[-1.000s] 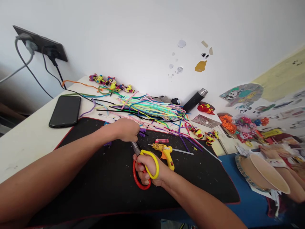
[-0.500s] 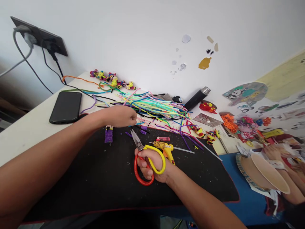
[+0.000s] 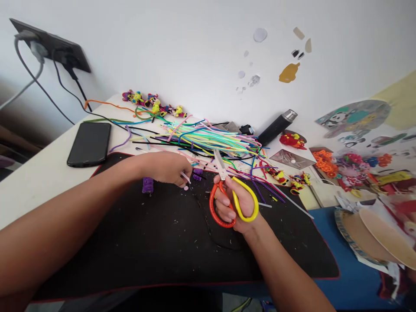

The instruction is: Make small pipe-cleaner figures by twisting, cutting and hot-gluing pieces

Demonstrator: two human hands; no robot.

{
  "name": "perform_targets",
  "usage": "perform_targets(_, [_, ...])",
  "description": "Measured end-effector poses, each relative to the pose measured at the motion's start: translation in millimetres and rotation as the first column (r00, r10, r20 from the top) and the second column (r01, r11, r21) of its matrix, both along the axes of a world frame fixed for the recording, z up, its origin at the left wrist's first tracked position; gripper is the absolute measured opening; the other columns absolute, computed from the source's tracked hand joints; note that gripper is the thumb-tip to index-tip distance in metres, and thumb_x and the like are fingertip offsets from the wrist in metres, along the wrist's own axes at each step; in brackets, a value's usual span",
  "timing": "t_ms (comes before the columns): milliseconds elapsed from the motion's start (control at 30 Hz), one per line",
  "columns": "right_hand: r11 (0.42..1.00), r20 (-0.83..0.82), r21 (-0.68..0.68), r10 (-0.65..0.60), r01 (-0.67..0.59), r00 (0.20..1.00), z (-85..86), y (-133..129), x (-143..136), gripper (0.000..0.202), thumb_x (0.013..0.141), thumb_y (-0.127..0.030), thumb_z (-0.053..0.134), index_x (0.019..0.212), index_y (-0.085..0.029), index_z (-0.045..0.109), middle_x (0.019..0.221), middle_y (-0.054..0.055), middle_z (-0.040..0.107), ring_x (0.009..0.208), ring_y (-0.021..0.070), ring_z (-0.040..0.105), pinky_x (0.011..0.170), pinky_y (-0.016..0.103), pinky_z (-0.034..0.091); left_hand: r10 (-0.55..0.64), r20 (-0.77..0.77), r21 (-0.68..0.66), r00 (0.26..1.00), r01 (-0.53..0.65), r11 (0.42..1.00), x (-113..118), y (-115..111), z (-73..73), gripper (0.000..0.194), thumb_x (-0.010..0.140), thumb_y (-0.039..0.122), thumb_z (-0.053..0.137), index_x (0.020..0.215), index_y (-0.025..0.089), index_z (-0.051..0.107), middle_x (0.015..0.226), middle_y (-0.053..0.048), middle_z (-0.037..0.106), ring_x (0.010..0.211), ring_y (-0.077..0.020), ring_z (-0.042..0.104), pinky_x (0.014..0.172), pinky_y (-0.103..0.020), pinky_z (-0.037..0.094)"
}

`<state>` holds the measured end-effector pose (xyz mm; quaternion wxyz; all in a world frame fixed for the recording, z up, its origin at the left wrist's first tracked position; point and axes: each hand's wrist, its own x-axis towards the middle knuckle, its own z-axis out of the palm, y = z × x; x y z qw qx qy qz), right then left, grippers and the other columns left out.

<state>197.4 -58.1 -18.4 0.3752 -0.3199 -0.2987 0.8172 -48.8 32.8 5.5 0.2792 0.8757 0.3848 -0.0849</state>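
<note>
My left hand [image 3: 167, 168] hangs over the back edge of the black mat [image 3: 156, 251], its fingers pinched on a short pale pink strip [image 3: 185, 177]. A small pink disc [image 3: 186, 188] shows just below those fingertips. In my right hand [image 3: 242, 201] are scissors [image 3: 220, 165] with one red and one yellow handle, blades pointing away and slightly parted. Left of my left hand's fingers stands a purple coiled pipe-cleaner piece [image 3: 147, 185], partly behind the wrist. Between the hands lie small purple coils [image 3: 197, 174]. A thin dark strand [image 3: 208, 225] curves across the mat.
A heap of coloured pipe cleaners [image 3: 211, 138] lies along the wall, with pipe-cleaner figures [image 3: 152, 102] behind it. A phone [image 3: 89, 144] rests at left, a black flask [image 3: 276, 128] at right. A round tray [image 3: 357, 242] stands farther right.
My right hand has moved right and away from me with the scissors, now covering the glue gun. The pale strip and pink disc now show at my left fingers, and the dark strand on the mat.
</note>
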Motion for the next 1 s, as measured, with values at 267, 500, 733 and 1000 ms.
perform_targets(267, [0.998, -0.072, 0.017, -0.061, 0.063, 0.996, 0.5, 4.6, 13.8, 0.021, 0.101, -0.040, 0.068, 0.105, -0.020, 0.067, 0.057, -0.009, 0.056, 0.031, 0.0051, 0.037, 0.032, 0.014, 0.043, 0.018, -0.104, -0.006, 0.994, -0.018, 1.000, 12.7, -4.2, -14.8, 0.016, 0.082, 0.027, 0.074, 0.097, 0.029, 0.078, 0.093, -0.002, 0.081, 0.084, -0.0258, 0.073, 0.064, -0.031, 0.044])
perform_targets(500, [0.998, -0.084, -0.005, -0.064, 0.063, 0.994, -4.9, 1.6, 23.5, 0.021, 0.102, -0.040, 0.067, 0.107, -0.019, 0.067, 0.058, -0.009, 0.056, 0.031, 0.0052, 0.038, 0.032, 0.015, 0.043, 0.025, -0.150, 0.072, 0.988, -0.014, 0.997, 21.3, -9.8, -14.4, 0.012, 0.087, 0.029, 0.073, 0.098, 0.029, 0.076, 0.090, -0.003, 0.081, 0.078, -0.0258, 0.072, 0.061, -0.031, 0.041])
perform_targets(733, [0.999, -0.109, -0.004, -0.052, 0.051, 0.993, -9.5, 1.3, 26.9, 0.021, 0.102, -0.040, 0.067, 0.105, -0.020, 0.067, 0.058, -0.009, 0.056, 0.032, 0.0054, 0.039, 0.033, 0.015, 0.041, 0.006, -0.107, 0.149, 0.994, 0.010, 0.989, 20.6, -7.8, -24.6, 0.013, 0.090, 0.031, 0.072, 0.103, 0.030, 0.076, 0.090, -0.002, 0.081, 0.077, -0.0252, 0.071, 0.063, -0.030, 0.039])
perform_targets(1000, [0.998, -0.111, -0.014, -0.061, 0.060, 0.992, -10.8, 0.2, 30.6, 0.020, 0.102, -0.039, 0.065, 0.106, -0.019, 0.067, 0.058, -0.009, 0.056, 0.032, 0.0057, 0.040, 0.033, 0.016, 0.041, -0.004, -0.135, 0.126, 0.991, 0.021, 0.992, 21.3, -10.8, -25.0, 0.007, 0.087, 0.029, 0.074, 0.094, 0.031, 0.075, 0.085, -0.001, 0.079, 0.076, -0.0256, 0.071, 0.060, -0.030, 0.036])
